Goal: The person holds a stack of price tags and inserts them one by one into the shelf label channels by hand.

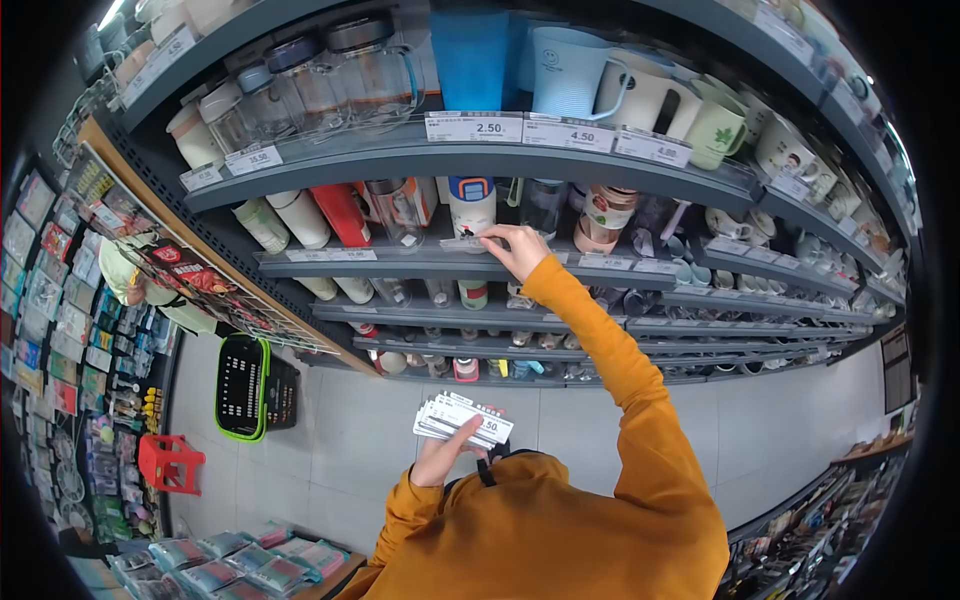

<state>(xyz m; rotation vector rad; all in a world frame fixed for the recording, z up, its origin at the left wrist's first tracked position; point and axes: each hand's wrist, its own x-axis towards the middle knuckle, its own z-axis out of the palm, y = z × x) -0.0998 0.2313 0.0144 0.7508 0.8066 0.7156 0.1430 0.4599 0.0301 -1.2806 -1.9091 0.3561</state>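
Note:
My left hand [447,456] holds a fanned stack of white price labels [452,418] in front of my body, with the thumb across the top one. Reaching up to the second shelf, my right hand [518,250] pinches the right end of a price label [460,243] at the shelf's front edge. Right behind that label stands a white bottle with a blue lid [472,208]. A clear bottle [543,208] stands behind my right hand. How far the label sits in its holder I cannot make out.
The upper shelf carries glass jugs [375,75], a blue cup [470,60] and a light blue mug [570,75]. A black and green shopping basket [243,388] and a red stool [170,463] stand on the floor at left. Another person's pale clothing [122,270] shows beyond the rack.

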